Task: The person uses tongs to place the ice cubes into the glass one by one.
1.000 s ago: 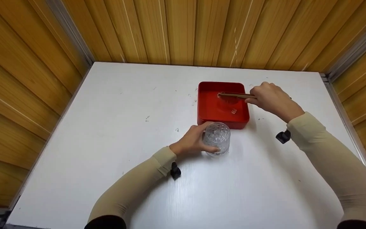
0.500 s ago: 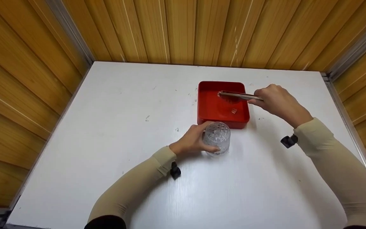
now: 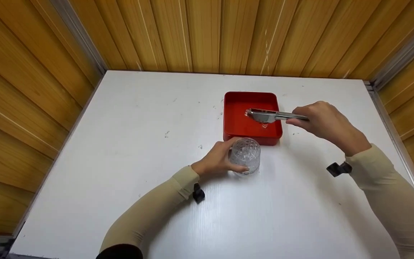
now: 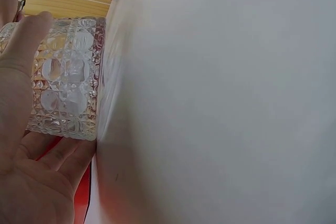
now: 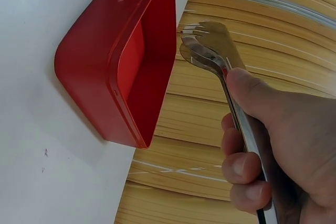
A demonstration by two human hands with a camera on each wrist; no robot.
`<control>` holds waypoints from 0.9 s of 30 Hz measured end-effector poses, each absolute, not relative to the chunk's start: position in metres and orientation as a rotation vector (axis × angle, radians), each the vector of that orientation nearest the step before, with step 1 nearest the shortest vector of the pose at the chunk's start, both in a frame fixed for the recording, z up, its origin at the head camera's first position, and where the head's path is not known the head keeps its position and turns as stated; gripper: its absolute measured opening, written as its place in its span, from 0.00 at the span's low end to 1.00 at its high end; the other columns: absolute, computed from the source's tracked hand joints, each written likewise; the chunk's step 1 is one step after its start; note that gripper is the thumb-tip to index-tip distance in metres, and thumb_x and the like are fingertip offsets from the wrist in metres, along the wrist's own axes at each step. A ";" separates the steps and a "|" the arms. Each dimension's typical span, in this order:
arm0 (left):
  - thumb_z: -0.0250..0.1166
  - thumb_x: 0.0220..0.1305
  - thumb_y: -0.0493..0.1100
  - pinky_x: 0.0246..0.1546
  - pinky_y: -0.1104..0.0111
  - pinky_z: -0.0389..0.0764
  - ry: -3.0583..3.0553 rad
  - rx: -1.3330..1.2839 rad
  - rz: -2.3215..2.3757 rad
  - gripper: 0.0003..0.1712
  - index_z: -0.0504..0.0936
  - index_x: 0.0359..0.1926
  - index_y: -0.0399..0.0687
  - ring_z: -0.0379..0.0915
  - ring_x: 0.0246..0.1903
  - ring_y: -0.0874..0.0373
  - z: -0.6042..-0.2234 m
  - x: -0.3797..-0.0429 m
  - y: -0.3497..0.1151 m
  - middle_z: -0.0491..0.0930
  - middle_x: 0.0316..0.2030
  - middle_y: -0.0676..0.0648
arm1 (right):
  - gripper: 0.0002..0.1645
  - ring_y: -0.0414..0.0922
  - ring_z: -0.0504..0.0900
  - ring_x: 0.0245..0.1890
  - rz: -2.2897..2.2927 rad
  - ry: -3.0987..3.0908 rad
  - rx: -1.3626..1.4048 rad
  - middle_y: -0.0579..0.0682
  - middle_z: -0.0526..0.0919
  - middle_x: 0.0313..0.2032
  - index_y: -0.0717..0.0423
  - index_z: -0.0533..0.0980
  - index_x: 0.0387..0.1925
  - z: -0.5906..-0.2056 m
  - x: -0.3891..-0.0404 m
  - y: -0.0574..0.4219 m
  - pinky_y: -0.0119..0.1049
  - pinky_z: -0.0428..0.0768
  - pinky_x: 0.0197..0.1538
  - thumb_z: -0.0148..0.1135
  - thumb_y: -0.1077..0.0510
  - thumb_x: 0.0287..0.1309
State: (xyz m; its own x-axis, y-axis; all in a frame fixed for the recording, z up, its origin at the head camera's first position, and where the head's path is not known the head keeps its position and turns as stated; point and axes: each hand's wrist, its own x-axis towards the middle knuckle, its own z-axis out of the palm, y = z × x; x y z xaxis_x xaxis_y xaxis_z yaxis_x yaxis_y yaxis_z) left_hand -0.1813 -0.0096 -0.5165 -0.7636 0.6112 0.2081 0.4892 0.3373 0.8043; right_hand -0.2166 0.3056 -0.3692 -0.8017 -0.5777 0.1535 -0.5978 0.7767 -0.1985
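Note:
My left hand [image 3: 217, 158] curls round a clear cut-glass tumbler [image 3: 245, 157], thumb on the near side and fingers behind; it stands on the white table against the front of a red square box [image 3: 230, 124]. In my right hand [image 3: 327, 120] I grip metal serving tongs [image 5: 252, 145], their head over the box. At the tip shows a small clear piece [image 3: 247, 112], like a cube. Another clear cube [image 3: 264, 125] lies on the box floor, partly behind the tongs. The left wrist view shows the tumbler's patterned wall [image 4: 68, 80] close up.
The white table [image 3: 128, 144] stretches to the left and front of the box. Wood-patterned panels [image 3: 203, 36] rise at the back and both sides. Small dark marks [image 3: 166, 134] dot the tabletop.
My right hand has moved right and toward me, turning the tongs so their flat head shows, with the clear piece at the tip. My left hand and the tumbler have stayed still.

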 end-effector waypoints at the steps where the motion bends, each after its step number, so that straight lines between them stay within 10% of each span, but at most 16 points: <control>1: 0.83 0.49 0.52 0.55 0.74 0.78 2.460 1.016 1.405 0.47 0.72 0.68 0.49 0.78 0.51 0.64 -0.517 -0.181 -0.010 0.84 0.54 0.50 | 0.07 0.39 0.68 0.19 0.368 -2.864 0.967 0.41 0.74 0.18 0.54 0.83 0.31 -0.368 -0.214 0.306 0.32 0.66 0.23 0.74 0.56 0.61; 27: 0.84 0.48 0.50 0.57 0.72 0.77 2.452 1.050 1.419 0.47 0.72 0.68 0.46 0.79 0.52 0.63 -0.517 -0.182 -0.014 0.84 0.54 0.50 | 0.08 0.33 0.68 0.20 0.315 -2.702 1.134 0.32 0.78 0.22 0.44 0.85 0.30 -0.350 -0.165 0.305 0.31 0.69 0.23 0.80 0.55 0.51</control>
